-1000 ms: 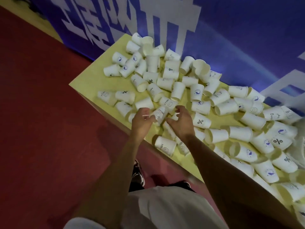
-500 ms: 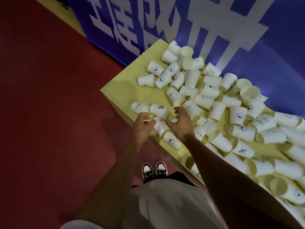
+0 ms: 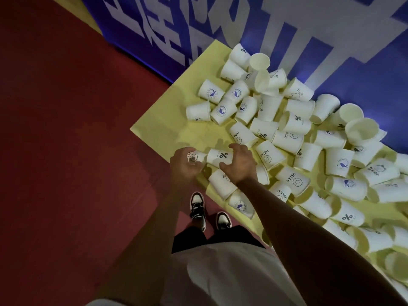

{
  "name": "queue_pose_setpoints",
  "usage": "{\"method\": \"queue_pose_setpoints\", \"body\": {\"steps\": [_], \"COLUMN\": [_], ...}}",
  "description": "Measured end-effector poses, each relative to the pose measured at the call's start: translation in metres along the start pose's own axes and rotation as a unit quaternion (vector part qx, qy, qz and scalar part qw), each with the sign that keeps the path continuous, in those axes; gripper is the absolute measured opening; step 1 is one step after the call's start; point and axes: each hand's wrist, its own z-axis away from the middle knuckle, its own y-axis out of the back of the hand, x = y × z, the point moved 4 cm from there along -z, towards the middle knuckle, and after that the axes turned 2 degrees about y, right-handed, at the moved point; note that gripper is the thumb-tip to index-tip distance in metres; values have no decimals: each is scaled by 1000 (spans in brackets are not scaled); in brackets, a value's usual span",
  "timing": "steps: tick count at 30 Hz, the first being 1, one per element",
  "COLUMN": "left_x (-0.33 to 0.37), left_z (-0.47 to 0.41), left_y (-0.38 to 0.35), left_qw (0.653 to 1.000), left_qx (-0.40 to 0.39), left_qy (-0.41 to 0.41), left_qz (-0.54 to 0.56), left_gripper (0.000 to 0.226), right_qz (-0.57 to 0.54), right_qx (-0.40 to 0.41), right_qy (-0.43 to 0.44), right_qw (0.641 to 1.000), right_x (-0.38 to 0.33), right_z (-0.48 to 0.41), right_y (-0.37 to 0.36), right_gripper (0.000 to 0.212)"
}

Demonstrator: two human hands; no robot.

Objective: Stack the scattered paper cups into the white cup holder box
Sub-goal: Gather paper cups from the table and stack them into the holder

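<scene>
Gripping a white smiley-print cup [image 3: 196, 156] in the left grip [image 3: 185, 164], just left of the "%" cup [image 3: 220, 156]. Arching the right grip [image 3: 239, 163] over that "%" cup, thumb near, fingers beyond; cannot tell whether clenched on it. Seeing white paper cups [image 3: 268, 154] strewn right of and beyond it across the yellow desk [image 3: 176, 120], mostly tipped sideways, printed HELLO, smileys, blue logos.

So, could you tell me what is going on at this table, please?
A person stands at a yellow table strewn with paper cups, mostly on their sides. Their left hand grips a smiley-face cup near the table edge, while the right hand arches over a percent-sign cup beside it; whether it grips it is unclear. No holder box is in view.
</scene>
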Motion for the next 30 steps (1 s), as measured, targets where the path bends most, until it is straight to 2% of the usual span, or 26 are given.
{"method": "queue_pose_setpoints", "body": {"steps": [4, 5, 8, 11, 13, 18, 23, 26, 30], "left_x": [-7, -7, -8, -10, -11, -1, 47, 69, 102], "left_z": [-27, -31, -44, -54, -60, -73, -72, -62, -29], "left_y": [-2, -4, -7, -10, -12, -3, -3, -17, -54], "left_qw": [987, 982, 960, 952, 957, 988, 993, 995, 985], "left_qx": [-22, -54, -158, -182, -169, -67, -9, -21, -115], "left_qy": [-74, -72, -47, -58, -55, 9, -14, -48, -124], "left_qz": [-143, -165, -224, -239, -230, -138, -117, -89, -44], "left_gripper": [35, 35, 55, 61, 63, 68, 72, 74, 76], "right_qz": [69, 87, 128, 132, 125, 100, 89, 73, 102], "right_qx": [-34, -45, -68, -76, -68, -24, 37, 89, 134], "right_qy": [-49, -57, -73, -82, -87, -89, -99, -114, -163], "right_qw": [996, 994, 987, 985, 986, 991, 990, 987, 972], "right_x": [-11, -13, -16, -20, -24, -36, -36, -17, 27], "right_z": [-15, -18, -27, -34, -36, -37, -25, -6, 31], "right_y": [-10, -13, -17, -14, -9, 11, 39, 58, 81], "right_gripper": [63, 60, 51, 51, 53, 68, 70, 68, 66]}}
